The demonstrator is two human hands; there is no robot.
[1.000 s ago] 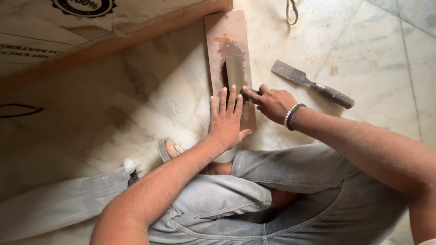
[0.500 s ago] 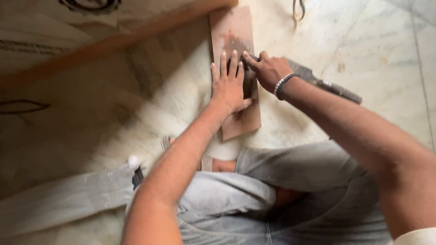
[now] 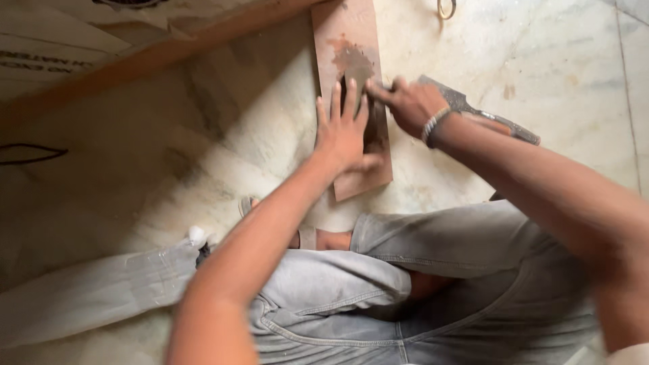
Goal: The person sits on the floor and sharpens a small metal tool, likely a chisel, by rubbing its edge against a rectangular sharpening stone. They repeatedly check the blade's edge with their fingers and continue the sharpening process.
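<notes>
On marble floor (image 3: 541, 61), flat-open left hand (image 3: 343, 132) presses stone slab (image 3: 351, 40); right hand (image 3: 409, 105) pinches blade.

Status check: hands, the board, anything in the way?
Left hand flat on reddish board, fingers spread. Right hand gripping something small on the board; can't tell what. Chisel on floor behind right wrist, not blocking.

Matt brown stone slab (image 3: 351, 101); glossy marble floor (image 3: 554, 61).
</notes>
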